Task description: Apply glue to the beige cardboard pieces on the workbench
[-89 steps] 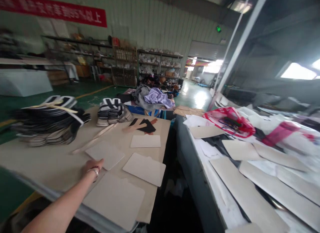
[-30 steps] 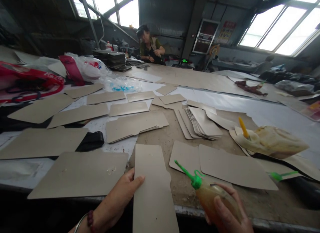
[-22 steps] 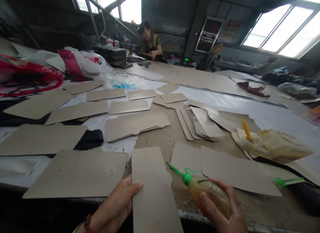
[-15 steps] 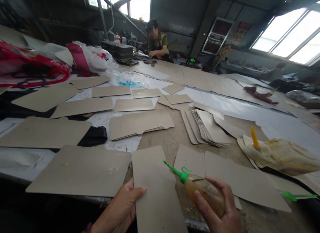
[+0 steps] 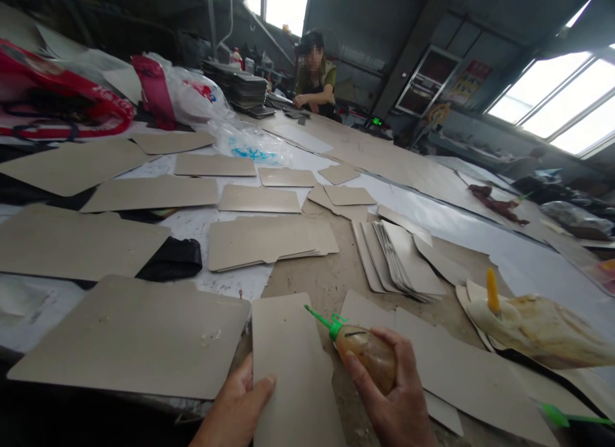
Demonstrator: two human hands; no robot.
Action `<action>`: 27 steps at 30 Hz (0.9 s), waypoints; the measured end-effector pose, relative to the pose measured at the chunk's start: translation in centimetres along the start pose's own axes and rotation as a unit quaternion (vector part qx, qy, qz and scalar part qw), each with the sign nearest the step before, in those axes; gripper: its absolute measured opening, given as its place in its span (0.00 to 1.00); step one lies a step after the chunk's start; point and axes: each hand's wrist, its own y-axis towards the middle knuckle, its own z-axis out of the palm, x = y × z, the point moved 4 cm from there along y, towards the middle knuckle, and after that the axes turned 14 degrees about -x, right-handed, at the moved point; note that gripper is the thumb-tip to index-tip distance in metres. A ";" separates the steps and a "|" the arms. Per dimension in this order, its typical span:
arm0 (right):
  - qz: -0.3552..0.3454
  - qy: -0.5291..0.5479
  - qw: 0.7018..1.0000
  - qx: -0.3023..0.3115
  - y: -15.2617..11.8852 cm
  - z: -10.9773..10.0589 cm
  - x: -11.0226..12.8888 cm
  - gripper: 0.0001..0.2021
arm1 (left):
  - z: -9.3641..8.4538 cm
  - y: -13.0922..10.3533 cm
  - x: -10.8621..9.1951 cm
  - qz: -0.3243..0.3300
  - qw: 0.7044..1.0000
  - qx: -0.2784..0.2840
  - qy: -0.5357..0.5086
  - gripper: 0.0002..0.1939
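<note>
Gripping a glue bottle, the right hand wraps its fingers firmly around the amber body; the green nozzle points toward the cardboard strip. The left hand presses this strip at its left edge, thumb lying on top, the other fingers hidden. Left of the strip lies a large cardboard sheet; beyond the strip, a fanned card stack; to its right, a second bottle with a yellow tip.

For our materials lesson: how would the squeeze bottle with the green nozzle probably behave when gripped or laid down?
The squeeze bottle in the right hand looks like soft plastic, so it probably yields when gripped. Its rounded body might roll if laid down. Residue on the similar yellow-tipped bottle suggests it may feel sticky.
</note>
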 end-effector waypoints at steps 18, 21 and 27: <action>-0.091 -0.018 0.995 0.038 1.3 1.1 1.5 0.14 | -0.2 0.9 0.8 -0.003 1.000 0.008 -0.003 0.36; -0.087 -0.021 0.995 0.047 1.1 0.6 1.4 0.14 | -0.2 0.8 0.6 0.005 1.000 0.006 0.000 0.34; -0.093 -0.036 0.993 0.055 0.5 -0.4 1.0 0.14 | -0.5 1.9 1.2 0.020 1.000 0.014 0.006 0.31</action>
